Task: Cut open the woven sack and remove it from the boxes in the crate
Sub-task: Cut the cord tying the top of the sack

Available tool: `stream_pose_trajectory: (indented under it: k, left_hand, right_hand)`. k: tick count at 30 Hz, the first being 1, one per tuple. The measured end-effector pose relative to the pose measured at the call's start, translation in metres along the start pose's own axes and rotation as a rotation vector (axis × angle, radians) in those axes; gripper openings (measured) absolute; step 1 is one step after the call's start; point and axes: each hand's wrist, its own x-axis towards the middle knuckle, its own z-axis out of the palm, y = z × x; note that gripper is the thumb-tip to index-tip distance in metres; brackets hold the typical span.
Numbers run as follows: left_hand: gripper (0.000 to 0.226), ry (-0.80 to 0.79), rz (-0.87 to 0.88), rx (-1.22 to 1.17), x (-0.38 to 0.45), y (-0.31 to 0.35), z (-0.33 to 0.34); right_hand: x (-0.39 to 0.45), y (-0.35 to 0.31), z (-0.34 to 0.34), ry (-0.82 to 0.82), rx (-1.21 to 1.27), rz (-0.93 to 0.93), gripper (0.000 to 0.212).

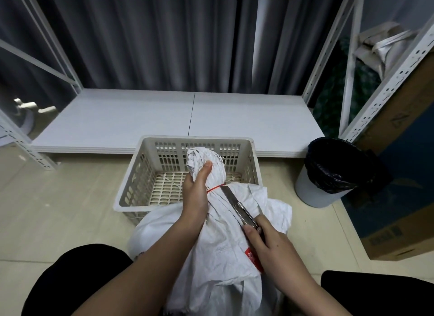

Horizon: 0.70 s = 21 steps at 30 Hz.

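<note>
Woven sack (218, 240): between knees, neck toward crate (187, 172); left hand (196, 188) grips bunched top above red tie (213, 188); right hand (265, 240) clasps utility knife (237, 206), blade at tie

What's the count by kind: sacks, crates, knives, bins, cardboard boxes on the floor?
Woven sack: 1, neck tied with red string, gripped by the left hand
Crate: 1
Utility knife: 1, in the right hand
Lined bin: 1
Cardboard box: 1
Total: 5
</note>
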Motion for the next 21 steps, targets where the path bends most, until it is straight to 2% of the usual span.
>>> stream_pose_trajectory:
  k: [5,8,14,21]
  left_hand:
    - [0.016,-0.011,-0.016,-0.002,0.0,-0.001,0.0]
    - [0.032,-0.021,0.004,0.026,-0.001,-0.002,-0.001]
    - [0.059,-0.09,0.011,0.11,-0.001,0.0,-0.008]
    - [0.039,-0.149,0.07,0.23,-0.001,-0.002,-0.011]
  right_hand:
    - [-0.001,-0.001,0.001,-0.025,0.063,0.032,0.024]
    - [0.002,-0.001,0.004,-0.044,0.231,0.08,0.031]
    - [0.01,0.002,0.01,-0.128,0.406,0.154,0.039]
    - [0.003,-0.002,0.015,-0.007,0.346,0.122,0.038]
